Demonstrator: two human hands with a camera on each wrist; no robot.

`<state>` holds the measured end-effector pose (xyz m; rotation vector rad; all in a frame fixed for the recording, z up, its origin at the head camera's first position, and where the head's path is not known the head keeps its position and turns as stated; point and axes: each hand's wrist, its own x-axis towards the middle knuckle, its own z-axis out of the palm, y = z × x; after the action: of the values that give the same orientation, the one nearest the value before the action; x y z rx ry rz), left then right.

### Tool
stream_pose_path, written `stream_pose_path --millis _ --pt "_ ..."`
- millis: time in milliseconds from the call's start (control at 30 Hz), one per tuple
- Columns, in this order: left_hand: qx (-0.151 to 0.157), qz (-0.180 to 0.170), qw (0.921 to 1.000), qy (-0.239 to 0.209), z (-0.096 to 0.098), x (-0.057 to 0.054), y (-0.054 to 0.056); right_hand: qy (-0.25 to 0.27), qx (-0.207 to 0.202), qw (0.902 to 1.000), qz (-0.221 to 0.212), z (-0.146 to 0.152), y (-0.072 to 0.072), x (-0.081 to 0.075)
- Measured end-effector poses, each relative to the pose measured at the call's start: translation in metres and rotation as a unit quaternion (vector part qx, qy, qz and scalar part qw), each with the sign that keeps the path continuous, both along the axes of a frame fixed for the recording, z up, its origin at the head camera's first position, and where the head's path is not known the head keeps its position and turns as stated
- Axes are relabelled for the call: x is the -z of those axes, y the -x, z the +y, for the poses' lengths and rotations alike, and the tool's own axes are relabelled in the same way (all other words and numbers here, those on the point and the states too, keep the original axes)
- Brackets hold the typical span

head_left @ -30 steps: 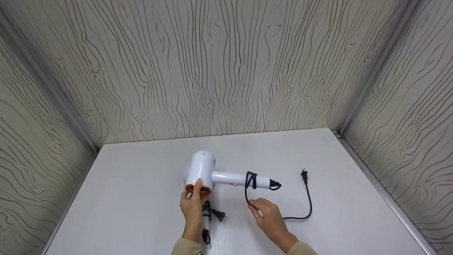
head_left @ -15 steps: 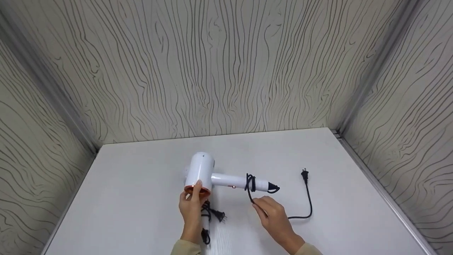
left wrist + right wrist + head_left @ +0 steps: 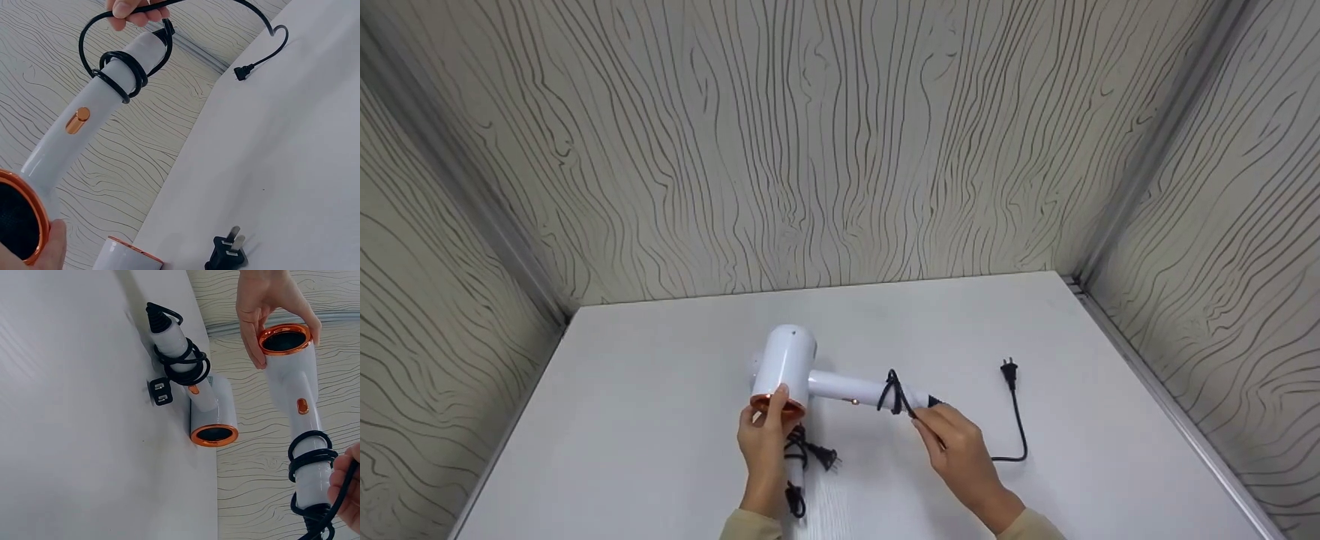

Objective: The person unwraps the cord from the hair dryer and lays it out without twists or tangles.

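Note:
A white hair dryer (image 3: 785, 360) with an orange rim is held above the table, its handle pointing right. My left hand (image 3: 763, 450) grips its barrel at the orange-rimmed end, thumb on the side. Black cord (image 3: 121, 72) is wrapped in a few turns around the handle. Beside the handle's tail end, my right hand (image 3: 967, 459) pinches a free length of this cord between thumb and fingers. The cord continues past the hand to a two-prong plug (image 3: 1009, 370) lying on the table at right. In the right wrist view, my left hand (image 3: 275, 309) spans the rim.
A second white hair dryer (image 3: 219, 405) lies on the white table (image 3: 645, 420), its cord wound around the handle; the held one partly hides it in the head view. Its plug (image 3: 826, 456) sticks out beside it. Patterned panels (image 3: 810, 150) with metal edge strips enclose the table.
My right hand has moved right and slightly up toward the handle's tail, drawing the cord across the handle. The handle has dipped a little at its tail. My left hand keeps its grip.

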<state>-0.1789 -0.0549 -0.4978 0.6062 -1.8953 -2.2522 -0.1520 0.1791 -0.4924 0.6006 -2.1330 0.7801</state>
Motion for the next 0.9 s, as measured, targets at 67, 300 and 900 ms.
stream_pose_path --millis 67,300,900 --pt "0.001 -0.003 1.0 0.001 -0.001 -0.001 0.0 -0.005 0.003 0.9999 0.008 0.002 0.001 -0.001" --pt "0.01 -0.006 0.9998 0.018 -0.004 0.0 -0.001 -0.013 0.017 0.9997 0.013 0.01 0.004 -0.003" --pt "0.023 0.013 0.9995 0.019 -0.007 0.0 -0.001 -0.022 0.041 0.9981 0.04 0.03 0.016 0.0"
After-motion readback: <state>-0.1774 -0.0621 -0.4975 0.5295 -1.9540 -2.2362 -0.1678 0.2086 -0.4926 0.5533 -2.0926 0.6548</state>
